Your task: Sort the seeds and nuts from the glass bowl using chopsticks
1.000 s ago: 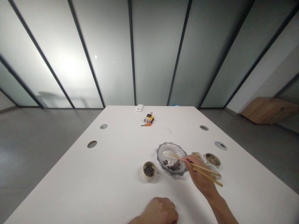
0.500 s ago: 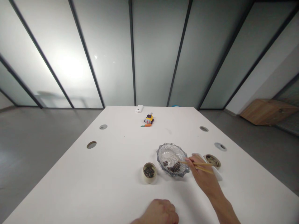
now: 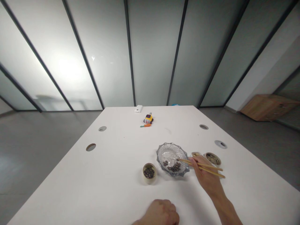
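Note:
My right hand [image 3: 205,170] is closed around a pair of wooden chopsticks [image 3: 211,169]. Their tips reach over the right rim of a scalloped clear glass bowl [image 3: 161,150]. Dark brown, bean-like pieces [image 3: 175,167] lie in its near part. A small dark spot shows by the chopstick tips; I cannot tell if they pinch a piece. To the bowl's left stands a small round cup [image 3: 149,180] with similar dark pieces inside. My left hand [image 3: 162,212] rests as a fist on the table near the bottom of the view, its palm side hidden.
A second round cup [image 3: 212,158] with pale slender pieces sits just beyond my right hand, which partly covers a pale dish [image 3: 196,154]. Farther off on the white table [image 3: 112,175] are a yellow toy vehicle [image 3: 148,118], an orange-handled tool [image 3: 147,125] and a white box [image 3: 138,108].
The back ends of the chopsticks have swung toward me and spread apart, while their tips stay over the bowl. My left hand has hardly moved. The camera view has shifted slightly.

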Available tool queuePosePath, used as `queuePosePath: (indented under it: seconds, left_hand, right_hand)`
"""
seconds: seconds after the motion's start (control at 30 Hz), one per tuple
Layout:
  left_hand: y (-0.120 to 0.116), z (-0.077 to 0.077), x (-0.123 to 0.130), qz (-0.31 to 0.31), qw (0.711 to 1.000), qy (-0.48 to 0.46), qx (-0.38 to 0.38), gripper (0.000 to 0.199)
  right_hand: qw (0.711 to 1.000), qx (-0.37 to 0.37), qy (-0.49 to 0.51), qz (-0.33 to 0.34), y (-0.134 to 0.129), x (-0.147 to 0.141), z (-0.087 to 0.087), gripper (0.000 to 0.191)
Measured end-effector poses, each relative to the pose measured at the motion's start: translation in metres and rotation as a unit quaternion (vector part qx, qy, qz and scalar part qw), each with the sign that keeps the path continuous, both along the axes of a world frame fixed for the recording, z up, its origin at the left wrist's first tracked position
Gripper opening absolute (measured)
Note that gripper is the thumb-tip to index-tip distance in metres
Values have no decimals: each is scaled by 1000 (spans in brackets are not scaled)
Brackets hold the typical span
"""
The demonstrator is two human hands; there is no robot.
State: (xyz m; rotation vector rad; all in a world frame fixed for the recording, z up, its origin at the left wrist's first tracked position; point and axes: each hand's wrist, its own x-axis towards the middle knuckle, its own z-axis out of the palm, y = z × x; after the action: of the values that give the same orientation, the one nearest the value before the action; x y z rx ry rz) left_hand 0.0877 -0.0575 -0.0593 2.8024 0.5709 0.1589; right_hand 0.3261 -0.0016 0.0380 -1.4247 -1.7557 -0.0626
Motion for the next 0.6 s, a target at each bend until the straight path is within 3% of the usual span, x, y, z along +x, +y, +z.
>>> queuePosePath:
  seconds: [0.17,0.3,0.6]
  left_hand:
    - [0,0,0,-2,1000,2,0,35]
    - [0,-8,2,4,1000,-6,16,36]
    - [0,-18,3,2,999,-25,44,41]
  right_hand:
    - [999,-25,16,-11,0,-2,-2,40]
    - [999,-43,4,12,-1,-7,0,40]
    - [1000,-15,6,12,2,-7,-2,38]
